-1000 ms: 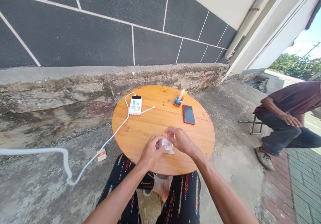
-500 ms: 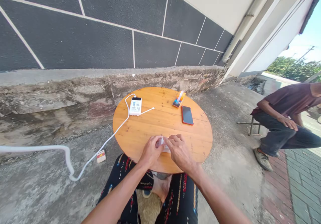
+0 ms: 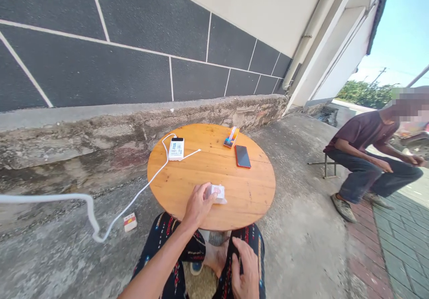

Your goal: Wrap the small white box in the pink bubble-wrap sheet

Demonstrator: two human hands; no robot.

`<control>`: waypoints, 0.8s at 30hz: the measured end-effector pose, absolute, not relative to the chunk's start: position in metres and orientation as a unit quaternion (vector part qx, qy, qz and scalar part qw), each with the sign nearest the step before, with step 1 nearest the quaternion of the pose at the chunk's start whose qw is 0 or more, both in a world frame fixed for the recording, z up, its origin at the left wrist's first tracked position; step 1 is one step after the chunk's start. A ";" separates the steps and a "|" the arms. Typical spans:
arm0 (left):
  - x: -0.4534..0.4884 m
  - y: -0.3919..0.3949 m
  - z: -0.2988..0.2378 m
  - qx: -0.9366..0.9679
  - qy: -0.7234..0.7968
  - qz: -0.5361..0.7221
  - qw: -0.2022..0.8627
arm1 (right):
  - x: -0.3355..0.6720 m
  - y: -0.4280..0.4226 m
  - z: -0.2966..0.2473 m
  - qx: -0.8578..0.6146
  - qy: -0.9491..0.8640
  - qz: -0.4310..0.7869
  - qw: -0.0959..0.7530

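My left hand (image 3: 200,200) grips a small white box (image 3: 218,191) by its left side near the front of the round wooden table (image 3: 187,178). The box has a pale red print on top, and a clear film-like flap sticks out at its lower right. My right hand (image 3: 246,263) is off the table, over my right thigh, with its fingers apart and nothing in them.
A power bank (image 3: 176,149) with a white cable, a phone (image 3: 242,156) in a red case and a tape dispenser (image 3: 231,137) are on the table. A small carton (image 3: 130,222) lies on the ground at left. A person (image 3: 358,147) sits at right.
My right hand has left the white box and drawn back to my thigh. My left hand keeps hold of the box. The view has turned slightly to the right and up.
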State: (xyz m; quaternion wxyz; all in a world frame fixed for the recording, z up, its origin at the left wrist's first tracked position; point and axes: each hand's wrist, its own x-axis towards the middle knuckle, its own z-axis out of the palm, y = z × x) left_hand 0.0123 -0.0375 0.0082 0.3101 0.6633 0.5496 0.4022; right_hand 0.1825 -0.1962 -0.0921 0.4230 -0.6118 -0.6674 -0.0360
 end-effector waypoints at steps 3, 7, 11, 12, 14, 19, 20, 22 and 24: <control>0.000 -0.043 0.007 0.677 0.546 0.407 0.277 | 0.185 -0.206 -0.103 -0.612 -0.665 -0.041 0.427; -0.013 -0.052 -0.003 0.684 0.552 0.394 0.269 | 0.185 -0.199 -0.088 -0.613 -0.650 -0.036 0.448; -0.016 -0.055 -0.010 0.695 0.526 0.407 0.273 | 0.177 -0.178 -0.065 -0.622 -0.628 -0.006 0.467; -0.016 -0.054 -0.011 0.697 0.520 0.410 0.275 | 0.176 -0.171 -0.061 -0.623 -0.625 -0.002 0.470; -0.014 -0.049 -0.012 0.697 0.509 0.416 0.285 | 0.173 -0.154 -0.054 -0.615 -0.629 0.017 0.475; -0.005 -0.033 -0.015 0.666 0.454 0.435 0.403 | 0.167 -0.109 -0.051 -0.605 -0.616 0.083 0.499; -0.002 -0.031 -0.015 0.659 0.445 0.434 0.424 | 0.165 -0.102 -0.052 -0.602 -0.612 0.095 0.504; 0.003 -0.028 -0.015 0.649 0.435 0.434 0.449 | 0.160 -0.092 -0.054 -0.600 -0.606 0.118 0.508; 0.006 -0.026 -0.015 0.641 0.431 0.439 0.460 | 0.155 -0.085 -0.056 -0.604 -0.607 0.125 0.502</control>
